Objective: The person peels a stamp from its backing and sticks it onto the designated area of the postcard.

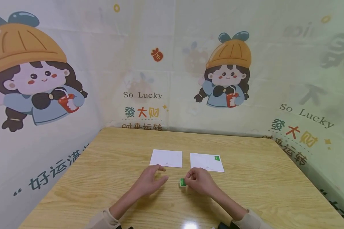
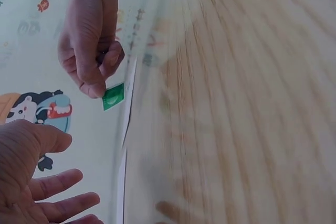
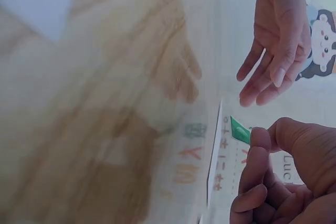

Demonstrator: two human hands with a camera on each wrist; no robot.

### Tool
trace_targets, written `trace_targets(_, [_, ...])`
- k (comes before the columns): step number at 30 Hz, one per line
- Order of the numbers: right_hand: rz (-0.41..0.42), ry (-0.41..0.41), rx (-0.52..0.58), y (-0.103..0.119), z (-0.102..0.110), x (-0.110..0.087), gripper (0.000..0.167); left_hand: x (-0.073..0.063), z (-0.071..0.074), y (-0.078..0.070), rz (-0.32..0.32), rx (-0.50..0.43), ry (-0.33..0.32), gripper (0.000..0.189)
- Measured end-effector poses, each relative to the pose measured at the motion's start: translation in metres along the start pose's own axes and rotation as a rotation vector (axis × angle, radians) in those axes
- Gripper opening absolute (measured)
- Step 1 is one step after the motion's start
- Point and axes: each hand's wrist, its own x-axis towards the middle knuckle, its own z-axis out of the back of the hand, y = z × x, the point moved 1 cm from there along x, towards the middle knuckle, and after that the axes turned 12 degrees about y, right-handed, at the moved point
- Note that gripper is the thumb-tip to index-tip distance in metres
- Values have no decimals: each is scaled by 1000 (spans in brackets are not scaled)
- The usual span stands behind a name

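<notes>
A small green stamp (image 1: 182, 182) with a pale border is pinched by its edge between the thumb and forefinger of my right hand (image 1: 200, 182). Both wrist views show the stamp (image 2: 113, 96) (image 3: 240, 130) held up off the table. My left hand (image 1: 152, 181) hovers to the left of it, fingers spread and loosely bent, with nothing in them. Just beyond the left hand lies a blank white envelope (image 1: 167, 158). Past the right hand is a second white envelope (image 1: 204, 161), which bears a green stamp (image 1: 217, 158) in its upper right corner.
Both envelopes lie flat, side by side with a gap between them, on a glossy wood-grain table (image 1: 126, 143). A printed cloth backdrop (image 1: 172, 63) with cartoon figures and lettering stands around the table's back and sides.
</notes>
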Motion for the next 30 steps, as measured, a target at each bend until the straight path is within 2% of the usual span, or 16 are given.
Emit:
trace_targets(8, [35, -64, -25, 8, 2, -9, 8, 0, -4, -13, -21, -74, 60, 26])
trace_targets(13, [59, -86, -39, 13, 2, -16, 11, -1, -8, -20, -27, -161, 97, 19])
trace_targets(18, [115, -139, -88, 17, 0, -22, 12, -1, -10, -27, -32, -242, 125, 26])
trace_targets(26, [198, -255, -198, 24, -2, -28, 16, 0, -13, -36, 23, -443, 167, 27])
trace_targets(30, [283, -304, -248, 26, -3, -31, 19, 0, -14, -37, 57, -530, 180, 29])
